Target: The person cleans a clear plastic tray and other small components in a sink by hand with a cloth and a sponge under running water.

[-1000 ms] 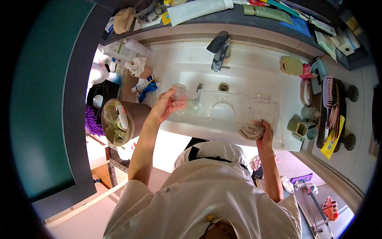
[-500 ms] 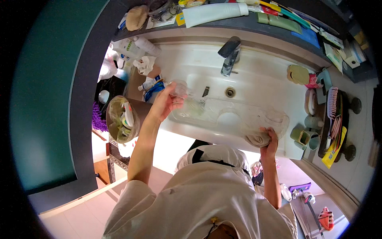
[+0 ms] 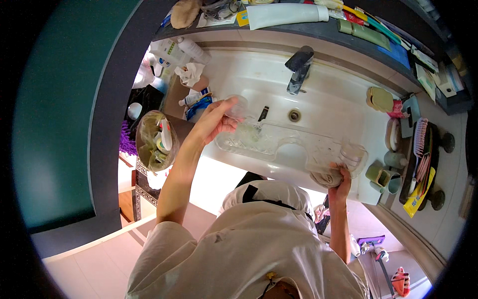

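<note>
A long clear plastic tray [image 3: 266, 142] with a curved notch in its near edge lies across the front of the white sink [image 3: 343, 102]. Over its left end, my left hand [image 3: 216, 122] is closed on a round, clear plastic cup [image 3: 238, 105]. Whether cup and tray are joined cannot be told. At the opposite end my right hand [image 3: 340, 182] grips a rolled beige cloth [image 3: 324, 178] against the tray, near another clear, cup-shaped part [image 3: 352, 153]. Some of my right fingers are hidden by the cloth and plastic.
A black-and-chrome faucet [image 3: 299, 70] stands behind the drain [image 3: 295, 115]. Cups [image 3: 377, 171], a soap dish [image 3: 393, 134] and a pink hairbrush [image 3: 420, 134] crowd the right side. A lined bin [image 3: 149, 149] is left of my arm; the shelf above holds a white tube [image 3: 286, 16].
The view has shifted slightly, so the sink and its surroundings sit farther right. Both hands keep their holds at the tray's ends, and my left hand has tilted slightly.
</note>
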A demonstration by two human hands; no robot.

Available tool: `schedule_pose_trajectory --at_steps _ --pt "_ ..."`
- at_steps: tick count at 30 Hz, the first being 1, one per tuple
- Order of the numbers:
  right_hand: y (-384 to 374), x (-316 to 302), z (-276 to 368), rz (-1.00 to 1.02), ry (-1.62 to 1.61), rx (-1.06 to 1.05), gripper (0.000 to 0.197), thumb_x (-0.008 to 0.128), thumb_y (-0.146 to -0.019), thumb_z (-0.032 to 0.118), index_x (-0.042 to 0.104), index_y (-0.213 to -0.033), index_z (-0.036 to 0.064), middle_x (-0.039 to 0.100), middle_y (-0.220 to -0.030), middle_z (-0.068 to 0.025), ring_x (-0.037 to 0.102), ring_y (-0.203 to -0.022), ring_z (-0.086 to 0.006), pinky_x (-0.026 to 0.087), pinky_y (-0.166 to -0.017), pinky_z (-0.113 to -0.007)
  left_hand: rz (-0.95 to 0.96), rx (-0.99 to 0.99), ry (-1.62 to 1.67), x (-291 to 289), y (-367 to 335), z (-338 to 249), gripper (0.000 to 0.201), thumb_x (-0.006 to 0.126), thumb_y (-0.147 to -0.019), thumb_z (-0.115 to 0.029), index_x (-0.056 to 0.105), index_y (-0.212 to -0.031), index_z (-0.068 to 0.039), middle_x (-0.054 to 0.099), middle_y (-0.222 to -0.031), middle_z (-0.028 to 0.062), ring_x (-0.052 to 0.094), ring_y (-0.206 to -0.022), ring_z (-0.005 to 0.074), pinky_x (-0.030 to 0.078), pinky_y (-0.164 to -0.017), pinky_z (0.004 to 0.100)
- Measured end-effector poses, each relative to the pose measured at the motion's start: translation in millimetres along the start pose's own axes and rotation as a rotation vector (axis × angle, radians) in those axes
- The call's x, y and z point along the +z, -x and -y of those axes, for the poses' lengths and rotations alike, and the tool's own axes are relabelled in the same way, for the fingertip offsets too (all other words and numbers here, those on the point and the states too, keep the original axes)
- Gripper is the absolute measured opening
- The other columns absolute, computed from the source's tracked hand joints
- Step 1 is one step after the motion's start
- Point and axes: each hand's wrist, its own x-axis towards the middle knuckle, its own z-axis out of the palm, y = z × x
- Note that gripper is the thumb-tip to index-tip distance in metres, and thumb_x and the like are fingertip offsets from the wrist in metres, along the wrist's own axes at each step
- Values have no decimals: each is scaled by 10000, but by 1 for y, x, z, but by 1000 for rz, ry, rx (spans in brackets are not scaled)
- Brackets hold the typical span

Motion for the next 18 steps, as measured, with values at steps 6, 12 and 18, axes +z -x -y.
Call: schedule_pose_trajectory --at_steps 6,12,18 --pt "2 -2 -1 4 14 -16 146 455 -761 90 534 -874 41 555 -863 -37 543 -848 -161 447 -797 -305 1 89 -180 -2 3 -1 319 581 -778 -289 509 -946 -27 601 -758 108 545 -533 104 468 -478 214" --pt "-2 -10 -3 7 -29 10 132 478 -818 153 542 -875 52 564 -841 -32 544 -820 -145 445 -768 -291 -47 120 -337 4 7 -4 344 600 -730 -266 518 -907 17 584 -732 77 540 -538 99 483 -479 228" --pt "-3 9 -1 -22 -40 10 131 490 -829 168 553 -859 57 568 -837 -39 540 -800 -142 440 -750 -280 34 60 -339 -6 -6 -2 320 563 -720 -233 538 -923 13 581 -719 75 526 -518 94 469 -465 212"
